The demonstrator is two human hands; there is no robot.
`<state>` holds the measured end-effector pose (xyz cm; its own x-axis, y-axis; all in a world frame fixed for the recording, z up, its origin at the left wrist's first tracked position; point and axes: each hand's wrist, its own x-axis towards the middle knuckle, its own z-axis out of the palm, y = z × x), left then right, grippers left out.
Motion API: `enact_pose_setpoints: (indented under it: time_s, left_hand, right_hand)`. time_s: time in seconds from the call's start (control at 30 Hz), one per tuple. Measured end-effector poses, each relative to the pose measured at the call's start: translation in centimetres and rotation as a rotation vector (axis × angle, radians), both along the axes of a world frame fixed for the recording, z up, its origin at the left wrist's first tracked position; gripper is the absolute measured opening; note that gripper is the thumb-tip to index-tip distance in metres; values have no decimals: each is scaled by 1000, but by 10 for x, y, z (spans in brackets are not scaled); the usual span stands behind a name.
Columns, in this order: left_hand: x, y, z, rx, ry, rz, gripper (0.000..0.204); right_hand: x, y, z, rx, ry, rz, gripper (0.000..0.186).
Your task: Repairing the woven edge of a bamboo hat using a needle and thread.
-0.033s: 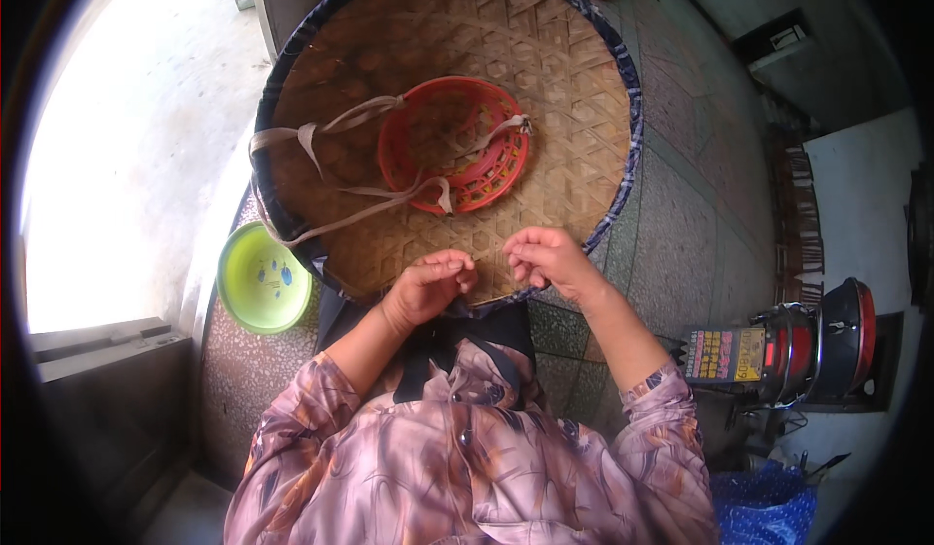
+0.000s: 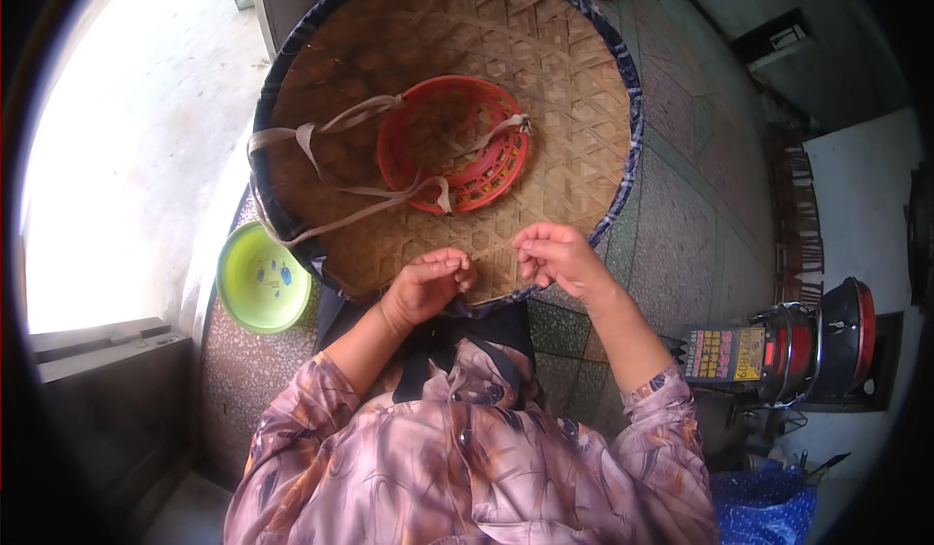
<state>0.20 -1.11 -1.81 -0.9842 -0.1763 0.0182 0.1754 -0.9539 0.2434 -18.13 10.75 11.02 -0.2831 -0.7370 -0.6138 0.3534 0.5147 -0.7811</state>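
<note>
A wide round woven bamboo tray [image 2: 574, 127] with a dark blue checked cloth rim lies in front of me. Inside it sits a red plastic basket [image 2: 391, 161], with pale cloth straps [image 2: 355, 115] tied to it and trailing over the tray's left rim. Above the tray's near edge, my left hand [image 2: 428, 282] is closed, thumb against curled fingers. Just right of it, my right hand [image 2: 559, 261] pinches thumb and forefinger together. A small gap separates the hands. Whatever either one holds, if anything, is too small to make out. The basket's contents are unclear.
On the speckled floor to the left stands a light green basin [image 2: 238, 282]. A parked motorbike [image 2: 793, 355] is at the right, with a blue patterned cloth or bag [image 2: 764, 506] below it. Bright ground shows through a doorway at far left.
My right hand has shifted slightly to the right, widening the gap from my left hand. The left hand, tray and basket have hardly moved.
</note>
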Motion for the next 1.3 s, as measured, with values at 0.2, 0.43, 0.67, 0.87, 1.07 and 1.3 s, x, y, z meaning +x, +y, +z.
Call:
enact_pose_setpoints:
  time_s: [0.2, 0.43, 0.67, 0.87, 1.07, 1.3]
  left_hand:
    - [-1, -7, 6, 181, 147, -13, 20]
    - [1, -15, 9, 209, 96, -8, 20]
    - [-6, -10, -1, 180, 151, -53, 27]
    - [-9, -17, 7, 196, 23, -51, 39]
    - [-10, -11, -4, 141, -38, 6, 37]
    - [-9, -7, -4, -21, -111, -145, 32]
  right_hand:
    - [-25, 30, 90, -387, -61, -407, 16]
    - [-92, 143, 216, -1055, 609, -625, 22]
    - [-105, 218, 295, -1075, 878, -680, 23]
    - [-75, 201, 317, -1050, 1398, -534, 24]
    - [-72, 216, 328, -956, 1733, -542, 22]
    - [-72, 227, 343, -738, 2314, -690, 20]
